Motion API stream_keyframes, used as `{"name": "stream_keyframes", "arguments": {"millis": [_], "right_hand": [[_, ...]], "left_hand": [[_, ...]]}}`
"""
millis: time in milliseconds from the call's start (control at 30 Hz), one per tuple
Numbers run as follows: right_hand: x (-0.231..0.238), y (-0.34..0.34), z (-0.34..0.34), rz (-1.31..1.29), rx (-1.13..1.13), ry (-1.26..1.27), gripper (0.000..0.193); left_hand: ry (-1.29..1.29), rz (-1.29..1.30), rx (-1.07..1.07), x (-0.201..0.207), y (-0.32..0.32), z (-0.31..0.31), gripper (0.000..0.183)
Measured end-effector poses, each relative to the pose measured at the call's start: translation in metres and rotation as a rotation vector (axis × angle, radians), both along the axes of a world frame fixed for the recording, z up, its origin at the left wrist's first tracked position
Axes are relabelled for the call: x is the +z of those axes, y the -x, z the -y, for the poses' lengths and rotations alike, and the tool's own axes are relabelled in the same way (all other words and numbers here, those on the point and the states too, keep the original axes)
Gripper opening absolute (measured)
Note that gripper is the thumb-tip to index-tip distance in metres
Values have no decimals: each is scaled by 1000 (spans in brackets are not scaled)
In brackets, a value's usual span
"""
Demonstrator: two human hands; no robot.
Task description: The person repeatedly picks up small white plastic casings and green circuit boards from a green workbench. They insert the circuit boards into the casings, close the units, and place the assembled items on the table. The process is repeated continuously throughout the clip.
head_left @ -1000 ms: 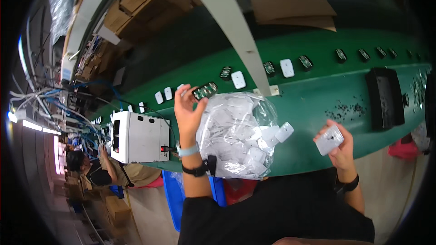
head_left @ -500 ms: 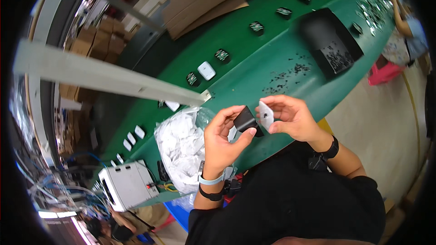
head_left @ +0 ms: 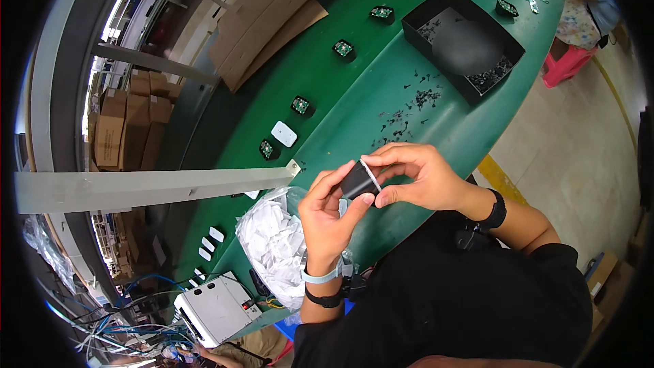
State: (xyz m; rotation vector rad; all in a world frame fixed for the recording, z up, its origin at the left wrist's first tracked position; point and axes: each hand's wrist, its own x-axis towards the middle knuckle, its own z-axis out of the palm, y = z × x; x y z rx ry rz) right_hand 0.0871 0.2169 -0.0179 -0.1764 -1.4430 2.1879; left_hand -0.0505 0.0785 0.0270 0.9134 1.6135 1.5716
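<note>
Moved: both hands had drawn tighter together over the black part since half a second before; a second before, they were well apart, the right one holding a white piece alone.
Left hand [head_left: 325, 215]: fingers curled shut around the near end of the part, thumb pressed on its lower edge.
Right hand [head_left: 419, 176]: fingers closed on the far end, fingertips [head_left: 371, 161] over the top and thumb under the white rim.
Part [head_left: 359, 179]: small, dark, box-shaped with a white edge; it sat between the two sets of fingertips, tilted, held above the belt's near edge.
Wrists: a pale band [head_left: 320, 276] and a dark strap circled the left wrist; a black band [head_left: 496, 210] circled the right.
Bag [head_left: 272, 242]: clear, full of white pieces, it lay just left of and below the left fingers, touching the left wrist.
Belt [head_left: 354, 88]: green, it ran beyond the fingertips.
Specks [head_left: 409, 105]: small black bits lay scattered just past the right fingertips.
Tray [head_left: 463, 44]: black and open, it stood farther out beyond the specks, with more bits in its corner.
Boards [head_left: 300, 105]: small green ones lay in a row well beyond the left fingers, a white cover [head_left: 284, 133] among them.
Box [head_left: 216, 308]: a white machine stood well behind the left wrist.
Bar [head_left: 157, 187]: a grey beam crossed to the left of the fingers.
</note>
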Motion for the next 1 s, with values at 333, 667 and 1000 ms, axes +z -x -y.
{"name": "stream_keyframes", "arguments": {"millis": [333, 667, 1000], "right_hand": [[15, 7, 0, 75, -69, -239, 54], [2, 59, 36, 68, -411, -1029, 44], [2, 126, 92, 20, 353, -515, 39]], "left_hand": [[-65, 81, 86, -7, -1, 7, 56], [-118, 500, 349, -32, 2, 34, 46], [122, 250, 498, -30, 59, 145, 48]]}}
